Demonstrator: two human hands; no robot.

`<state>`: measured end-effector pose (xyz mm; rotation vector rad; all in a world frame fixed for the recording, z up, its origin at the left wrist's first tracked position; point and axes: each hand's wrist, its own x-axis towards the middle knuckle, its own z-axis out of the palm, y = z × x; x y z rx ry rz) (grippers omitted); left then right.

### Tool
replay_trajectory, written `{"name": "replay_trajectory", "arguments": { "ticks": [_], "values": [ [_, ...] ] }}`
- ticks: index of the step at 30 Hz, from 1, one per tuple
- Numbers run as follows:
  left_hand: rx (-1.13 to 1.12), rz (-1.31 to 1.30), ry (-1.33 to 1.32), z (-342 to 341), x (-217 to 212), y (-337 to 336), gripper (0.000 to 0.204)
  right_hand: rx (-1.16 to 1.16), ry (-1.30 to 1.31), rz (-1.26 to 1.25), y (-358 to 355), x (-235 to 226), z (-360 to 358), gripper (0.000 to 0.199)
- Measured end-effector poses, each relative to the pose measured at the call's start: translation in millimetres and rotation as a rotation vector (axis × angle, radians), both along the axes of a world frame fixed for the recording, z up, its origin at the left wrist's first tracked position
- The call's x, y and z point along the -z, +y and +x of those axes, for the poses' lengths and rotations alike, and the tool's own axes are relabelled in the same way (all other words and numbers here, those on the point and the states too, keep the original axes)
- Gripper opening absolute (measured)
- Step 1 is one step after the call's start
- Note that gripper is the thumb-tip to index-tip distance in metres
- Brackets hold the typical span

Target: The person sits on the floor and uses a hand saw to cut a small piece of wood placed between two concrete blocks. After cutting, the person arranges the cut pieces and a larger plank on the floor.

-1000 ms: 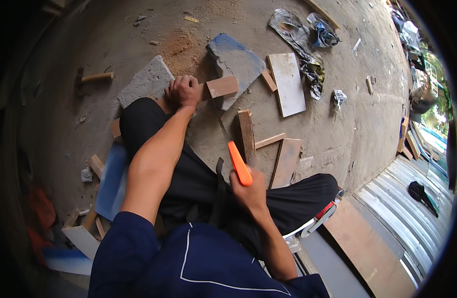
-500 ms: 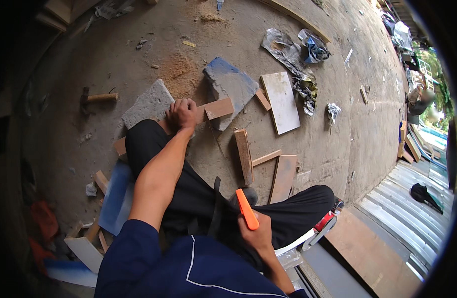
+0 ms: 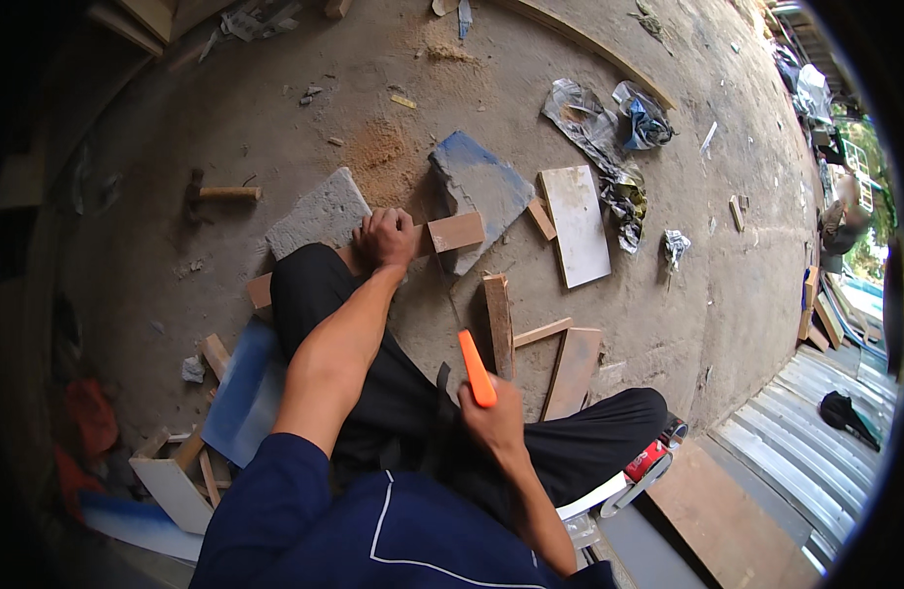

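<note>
Head view: gripping an orange-handled handsaw (image 3: 478, 368) in the right hand (image 3: 496, 412), closed firmly round the handle beside the dark trousers (image 3: 599, 422). Aimed away toward a reddish-brown wooden batten (image 3: 456, 233), narrowing past the handle to a thin, dark line; too faint to tell whether touching the wood. Holding that batten down with the left hand (image 3: 386, 236), curled tightly over it, just beside a rough grey concrete block (image 3: 319, 211). Lying at the right end across a blue-edged concrete slab (image 3: 481, 182), and running leftward partly hidden by the bent left knee. Showing on the floor (image 3: 727, 285) past the block and slab, a patch of sawdust (image 3: 378, 157); off to the left, a wooden-handled hammer (image 3: 226, 193). Showing to the right, a white board (image 3: 576, 226), with crumpled wrapping (image 3: 582, 113) near it, and, closer to the right hand, a rough wooden offcut (image 3: 498, 324) and a flat brown board (image 3: 574, 373).
</note>
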<state>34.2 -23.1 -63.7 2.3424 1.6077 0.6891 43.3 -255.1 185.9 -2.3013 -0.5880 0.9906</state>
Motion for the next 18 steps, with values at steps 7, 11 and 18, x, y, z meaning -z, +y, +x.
{"name": "replay_trajectory", "arguments": {
  "ticks": [7,11,18],
  "values": [
    [0.001,0.001,-0.058,2.6,-0.6,1.5,0.021,0.03,0.106,-0.02,13.3,18.6,15.9,0.021],
    [-0.012,0.027,-0.033,0.5,0.8,3.5,0.022,-0.098,-0.011,0.116,-17.1,-16.5,-6.2,0.018],
    [-0.001,0.02,-0.059,0.9,1.5,-0.6,0.022,0.036,0.076,0.056,5.1,11.4,13.2,0.019]
  ]
}}
